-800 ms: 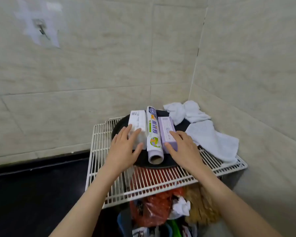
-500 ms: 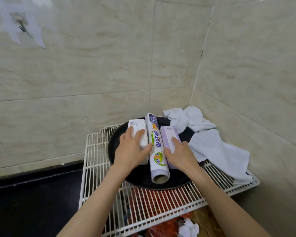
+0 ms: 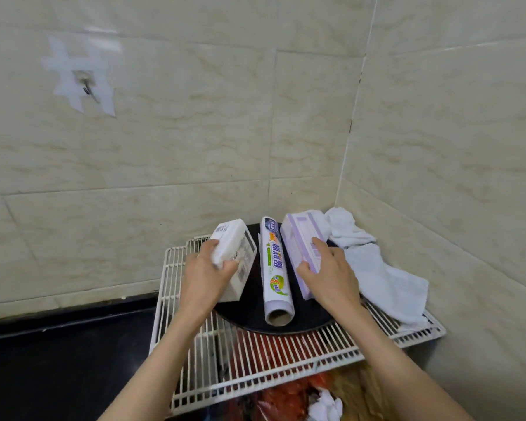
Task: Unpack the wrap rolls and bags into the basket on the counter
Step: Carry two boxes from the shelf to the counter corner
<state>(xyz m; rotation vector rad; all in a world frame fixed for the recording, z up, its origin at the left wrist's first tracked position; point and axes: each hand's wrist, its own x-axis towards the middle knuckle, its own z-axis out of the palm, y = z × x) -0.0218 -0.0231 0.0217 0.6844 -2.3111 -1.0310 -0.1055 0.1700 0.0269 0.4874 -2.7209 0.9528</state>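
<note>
Left hand [image 3: 205, 276] fingers clamp a white box [image 3: 236, 258]; right hand [image 3: 331, 273] fingers clamp a lilac box [image 3: 299, 243]. Both palms hide the boxes' near parts. A cling-film roll [image 3: 275, 268] lies between.

- On the wrap roll [image 3: 276, 270] lying between the two boxes we read large blue Chinese characters along its length, 保鲜膜.
- Nearer its open end, the same roll bears a round green and orange badge with a big "3" in it; the small characters around the number are too fine for us to read.
- At its far end sits a dark blue panel with print we cannot make out.
- The white box [image 3: 236, 256] carries grey printed blocks, unreadable to us.
- The purple box [image 3: 301, 247] shows only pale, illegible print.
</note>
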